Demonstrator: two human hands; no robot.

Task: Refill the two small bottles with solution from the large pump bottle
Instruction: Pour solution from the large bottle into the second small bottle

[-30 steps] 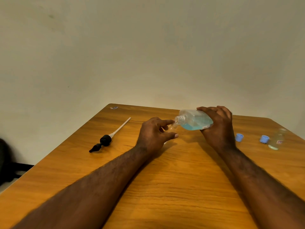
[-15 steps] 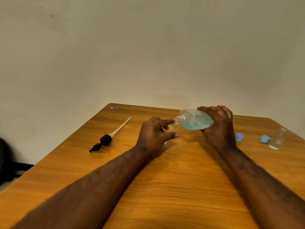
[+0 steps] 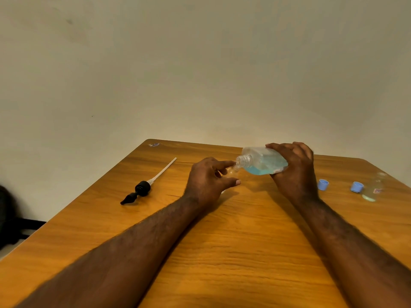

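Above the orange wooden tabletop (image 3: 244, 252), centre right, my right hand (image 3: 295, 174) grips the tilted large clear bottle of blue solution (image 3: 262, 162). My left hand (image 3: 204, 181) pinches the small clear bottle (image 3: 232, 170) at its mouth. I'd tip slowly, keeping the mouths aligned.

Wooden tabletop (image 3: 233, 252) against a plain wall (image 3: 200, 74)

The tabletop is orange-brown wood with a strong grain and rounded far corners, its far edge close to the wall. A small blue-and-white scrap (image 3: 154, 144), too small to identify, lies on it near the far left corner. The wall is pale beige and unadorned, with a faint grey smudge (image 3: 69, 21) high on the left and a tiny dark speck (image 3: 92, 116) lower down. Past the tabletop's left edge sits a blurred black shape (image 3: 9, 218), with a sliver of pale floor (image 3: 11, 250) beneath it.
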